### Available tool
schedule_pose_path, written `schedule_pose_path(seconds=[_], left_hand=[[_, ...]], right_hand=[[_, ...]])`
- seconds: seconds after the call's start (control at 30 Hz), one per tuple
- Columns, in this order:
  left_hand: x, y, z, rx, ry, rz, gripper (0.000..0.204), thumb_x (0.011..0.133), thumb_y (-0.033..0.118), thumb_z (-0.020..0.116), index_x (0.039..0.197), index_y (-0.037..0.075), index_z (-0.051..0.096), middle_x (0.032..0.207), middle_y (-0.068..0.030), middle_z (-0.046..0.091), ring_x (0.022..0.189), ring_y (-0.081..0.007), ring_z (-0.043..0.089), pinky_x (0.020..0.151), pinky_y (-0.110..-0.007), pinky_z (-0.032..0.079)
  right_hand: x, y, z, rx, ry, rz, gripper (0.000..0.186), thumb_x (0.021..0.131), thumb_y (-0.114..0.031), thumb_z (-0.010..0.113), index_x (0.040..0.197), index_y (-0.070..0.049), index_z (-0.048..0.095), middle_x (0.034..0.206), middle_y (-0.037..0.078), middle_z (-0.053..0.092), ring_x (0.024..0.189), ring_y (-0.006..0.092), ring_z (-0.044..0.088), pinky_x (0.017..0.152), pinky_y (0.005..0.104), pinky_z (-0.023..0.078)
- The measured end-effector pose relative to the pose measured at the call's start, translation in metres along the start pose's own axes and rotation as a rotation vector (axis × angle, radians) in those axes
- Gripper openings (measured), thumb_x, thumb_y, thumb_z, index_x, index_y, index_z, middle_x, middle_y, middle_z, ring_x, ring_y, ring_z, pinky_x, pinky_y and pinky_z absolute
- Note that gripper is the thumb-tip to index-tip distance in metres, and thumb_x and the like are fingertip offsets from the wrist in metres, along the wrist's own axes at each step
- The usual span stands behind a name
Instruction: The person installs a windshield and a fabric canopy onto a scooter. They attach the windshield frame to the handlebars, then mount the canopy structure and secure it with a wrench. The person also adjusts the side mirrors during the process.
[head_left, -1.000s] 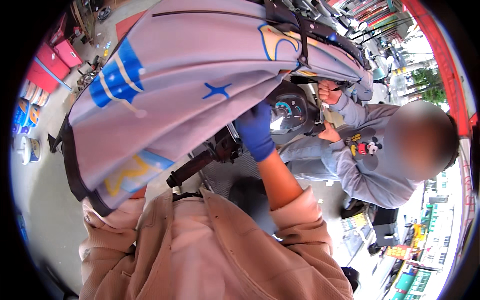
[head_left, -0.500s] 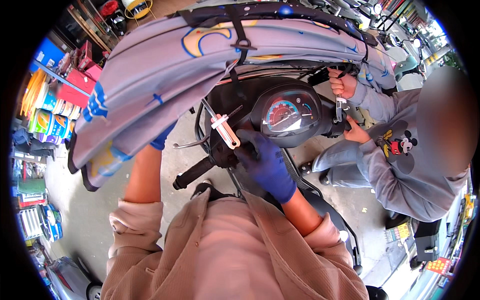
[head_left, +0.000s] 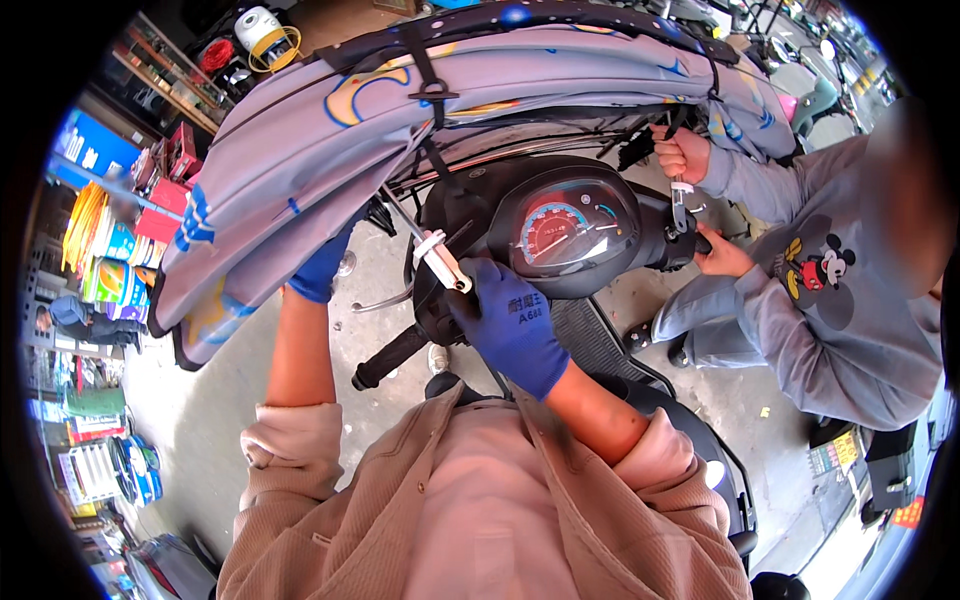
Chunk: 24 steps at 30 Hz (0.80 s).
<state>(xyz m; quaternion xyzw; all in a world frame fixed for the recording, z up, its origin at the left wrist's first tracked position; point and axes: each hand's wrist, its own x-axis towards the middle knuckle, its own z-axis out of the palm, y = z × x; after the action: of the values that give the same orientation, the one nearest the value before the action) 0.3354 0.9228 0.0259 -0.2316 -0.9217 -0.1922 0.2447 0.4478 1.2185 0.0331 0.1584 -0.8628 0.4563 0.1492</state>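
Note:
My left hand (head_left: 325,268), in a blue glove, reaches up under the folded grey canopy (head_left: 290,165); the fabric hides its fingers. My right hand (head_left: 515,325), in a blue glove with a dark palm, is closed beside the lower end of a silver metal bracket (head_left: 443,264). What its fingers hold is hidden. The bracket has a hole at its end, a white fitting around it and a rod rising toward the canopy. It lies over the left side of a black scooter's handlebar cover, near the left grip (head_left: 390,358) and the round speedometer (head_left: 560,232).
At the right a person in a grey sweatshirt (head_left: 830,290) grips a similar metal bracket (head_left: 682,208) with both hands by the other handlebar. Shelves with coloured packages (head_left: 115,270) stand at the left. A brake lever (head_left: 382,303) sticks out ahead of the left grip.
My right hand has moved slightly up and left, against the bracket's end. The view has shifted, and the canopy sits a little further left and higher. The other person still grips their bracket.

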Motion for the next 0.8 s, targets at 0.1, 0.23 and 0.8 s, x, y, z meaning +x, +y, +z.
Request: schedule_pose_path(seconds=[0.1,0.23,0.8], left_hand=[[0.02,0.042,-0.013,-0.221,0.181,0.075,0.043,0.086,0.01,0.065,0.126,0.004,0.055,0.125,-0.0124,0.056,0.11,-0.0225,0.055,0.097,-0.035,0.044],[0.004,0.004,-0.002,0.31,0.064,0.072,0.059,0.096,0.031,0.05,0.147,0.012,0.027,0.15,-0.012,0.028,0.135,-0.0253,0.032,0.109,-0.041,0.033],[-0.027,-0.039,0.043,-2.986,0.14,-0.416,0.052,0.101,0.035,0.037,0.143,0.007,0.03,0.142,-0.015,0.037,0.126,-0.0239,0.042,0.108,-0.036,0.037]], right_hand=[[-0.001,-0.001,-0.003,-0.005,0.019,-0.009,0.032,0.081,-0.015,0.069,0.107,-0.004,0.053,0.086,0.019,0.063,0.073,0.0368,0.062,0.064,0.0428,0.05],[-0.002,-0.001,-0.001,0.059,0.043,-0.037,0.031,0.081,-0.015,0.069,0.107,-0.004,0.054,0.087,0.018,0.062,0.075,0.0364,0.062,0.064,0.0423,0.05],[0.003,0.002,0.006,0.032,0.037,-0.159,0.032,0.079,-0.015,0.071,0.103,-0.003,0.054,0.089,0.016,0.062,0.079,0.0356,0.062,0.068,0.0417,0.05]])
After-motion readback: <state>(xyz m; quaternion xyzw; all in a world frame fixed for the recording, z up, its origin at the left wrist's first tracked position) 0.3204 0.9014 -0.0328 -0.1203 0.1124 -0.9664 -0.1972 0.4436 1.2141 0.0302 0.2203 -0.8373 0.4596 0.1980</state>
